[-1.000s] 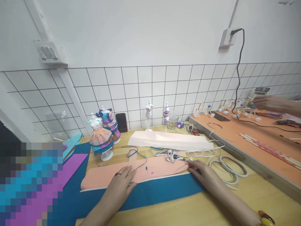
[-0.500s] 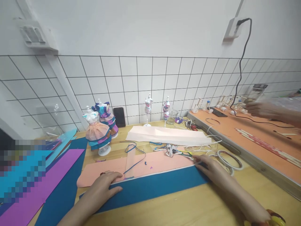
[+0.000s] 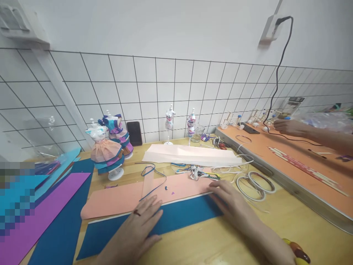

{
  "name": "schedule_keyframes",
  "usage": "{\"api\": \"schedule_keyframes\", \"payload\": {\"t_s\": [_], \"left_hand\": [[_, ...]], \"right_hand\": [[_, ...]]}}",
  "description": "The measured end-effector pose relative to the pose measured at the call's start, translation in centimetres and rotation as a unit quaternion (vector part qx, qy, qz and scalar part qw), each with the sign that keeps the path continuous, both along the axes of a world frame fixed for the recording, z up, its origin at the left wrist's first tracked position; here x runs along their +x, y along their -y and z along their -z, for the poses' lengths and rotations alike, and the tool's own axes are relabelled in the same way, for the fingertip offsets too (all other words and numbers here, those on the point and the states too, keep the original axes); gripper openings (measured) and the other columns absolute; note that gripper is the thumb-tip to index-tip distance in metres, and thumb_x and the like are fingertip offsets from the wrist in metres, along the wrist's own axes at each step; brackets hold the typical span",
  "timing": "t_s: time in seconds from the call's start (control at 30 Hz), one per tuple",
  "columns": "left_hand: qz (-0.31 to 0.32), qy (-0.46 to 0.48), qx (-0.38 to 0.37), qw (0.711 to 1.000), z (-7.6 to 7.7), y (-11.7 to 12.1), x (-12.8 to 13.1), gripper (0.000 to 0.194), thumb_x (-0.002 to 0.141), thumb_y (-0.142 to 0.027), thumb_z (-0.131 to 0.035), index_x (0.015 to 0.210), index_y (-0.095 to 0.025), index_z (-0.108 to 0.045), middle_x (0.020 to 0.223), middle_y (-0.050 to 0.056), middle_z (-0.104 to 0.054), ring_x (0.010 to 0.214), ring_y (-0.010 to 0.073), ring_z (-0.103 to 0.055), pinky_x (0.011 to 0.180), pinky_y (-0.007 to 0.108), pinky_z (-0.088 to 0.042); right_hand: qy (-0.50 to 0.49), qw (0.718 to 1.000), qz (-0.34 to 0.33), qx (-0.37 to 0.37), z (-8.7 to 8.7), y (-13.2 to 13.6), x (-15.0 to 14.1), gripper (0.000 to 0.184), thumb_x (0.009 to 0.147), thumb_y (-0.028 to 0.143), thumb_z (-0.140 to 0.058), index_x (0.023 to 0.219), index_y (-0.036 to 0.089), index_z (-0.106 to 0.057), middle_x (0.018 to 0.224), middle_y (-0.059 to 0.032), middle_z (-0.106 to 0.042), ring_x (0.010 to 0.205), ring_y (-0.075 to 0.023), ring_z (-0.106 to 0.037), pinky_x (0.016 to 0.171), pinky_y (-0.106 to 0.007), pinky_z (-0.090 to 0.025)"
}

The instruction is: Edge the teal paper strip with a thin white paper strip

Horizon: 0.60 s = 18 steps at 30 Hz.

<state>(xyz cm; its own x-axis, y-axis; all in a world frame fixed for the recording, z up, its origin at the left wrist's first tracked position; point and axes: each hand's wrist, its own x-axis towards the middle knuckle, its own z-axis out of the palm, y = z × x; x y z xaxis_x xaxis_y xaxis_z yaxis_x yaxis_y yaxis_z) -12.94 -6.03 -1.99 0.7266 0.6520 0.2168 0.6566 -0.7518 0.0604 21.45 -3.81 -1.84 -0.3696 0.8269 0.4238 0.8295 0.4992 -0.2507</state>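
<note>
A long dark-blue paper strip (image 3: pixel 184 214) with a thin white far edge lies flat on the wooden table. Across its left part rests my left hand (image 3: pixel 143 221), fingers spread and lying flat, a dark ring on one of them. My right hand (image 3: pixel 227 198) touches the strip's right end with its fingers stretched out; that end is partly covered. Just beyond lies a peach paper strip (image 3: pixel 116 200) with small blue and purple scraps on it. A thin blue cord (image 3: pixel 162 173) loops over the peach paper. Close to my right fingertips is a tangle of white strips (image 3: pixel 197 173).
Dressed mini mannequins (image 3: pixel 106 147) stand at the left, undressed ones (image 3: pixel 169 123) at the back. A pale paper strip (image 3: pixel 190 154), a phone (image 3: pixel 134 133) and white coils (image 3: pixel 250 187) lie around. Another person's hand (image 3: pixel 288 127) reaches over the orange table (image 3: pixel 275 147).
My left hand has moved right onto the blue strip, its fingers spreading. My right hand stays at the strip's right end. The view has shifted slightly.
</note>
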Motion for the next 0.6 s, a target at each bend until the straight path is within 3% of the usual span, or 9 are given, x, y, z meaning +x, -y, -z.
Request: {"api": "schedule_keyframes", "payload": {"t_s": [0.07, 0.17, 0.33, 0.6], "left_hand": [[0.043, -0.012, -0.010, 0.999, 0.3, 0.5, 0.9, 0.063, 0.084, -0.051, -0.044, 0.139, -0.024, -0.027, 0.140, 0.005, -0.037, 0.130, 0.0258, -0.029, 0.105, 0.041, -0.030], [0.082, -0.032, -0.023, 0.996, 0.4, 0.9, 1.5, 0.078, 0.078, -0.063, -0.043, 0.141, -0.023, -0.020, 0.141, 0.008, -0.034, 0.130, 0.0283, -0.029, 0.105, 0.043, -0.027], [0.083, -0.056, -0.019, 0.995, 1.2, 1.0, 1.2, 0.080, 0.074, -0.068, -0.042, 0.140, -0.029, -0.021, 0.144, 0.012, -0.025, 0.130, 0.0344, -0.025, 0.102, 0.053, -0.027], [0.058, -0.002, -0.013, 0.998, 2.6, 1.2, 1.2, 0.072, 0.072, -0.062, -0.054, 0.135, -0.039, -0.029, 0.146, 0.008, -0.024, 0.130, 0.0344, -0.025, 0.103, 0.054, -0.022]], "right_hand": [[0.009, 0.995, -0.100, -0.002, -0.7, 1.1, -2.2, 0.024, 0.090, 0.023, -0.044, 0.107, 0.022, -0.060, 0.103, -0.0087, -0.062, 0.098, -0.0183, -0.056, 0.085, -0.033, -0.046], [0.046, 0.983, -0.175, -0.035, -1.7, 2.5, -4.3, 0.027, 0.089, 0.026, -0.045, 0.112, 0.021, -0.059, 0.114, -0.0093, -0.061, 0.109, -0.0212, -0.051, 0.092, -0.037, -0.043], [0.101, 0.961, -0.221, -0.130, -2.5, 3.4, -4.6, 0.034, 0.089, 0.035, -0.043, 0.120, 0.025, -0.055, 0.129, -0.0095, -0.051, 0.122, -0.0264, -0.041, 0.099, -0.046, -0.037], [0.057, 0.963, -0.232, -0.126, -2.0, 3.1, -4.0, 0.026, 0.087, 0.033, -0.047, 0.104, 0.024, -0.065, 0.125, -0.0081, -0.054, 0.122, -0.0252, -0.039, 0.098, -0.041, -0.038]]}}
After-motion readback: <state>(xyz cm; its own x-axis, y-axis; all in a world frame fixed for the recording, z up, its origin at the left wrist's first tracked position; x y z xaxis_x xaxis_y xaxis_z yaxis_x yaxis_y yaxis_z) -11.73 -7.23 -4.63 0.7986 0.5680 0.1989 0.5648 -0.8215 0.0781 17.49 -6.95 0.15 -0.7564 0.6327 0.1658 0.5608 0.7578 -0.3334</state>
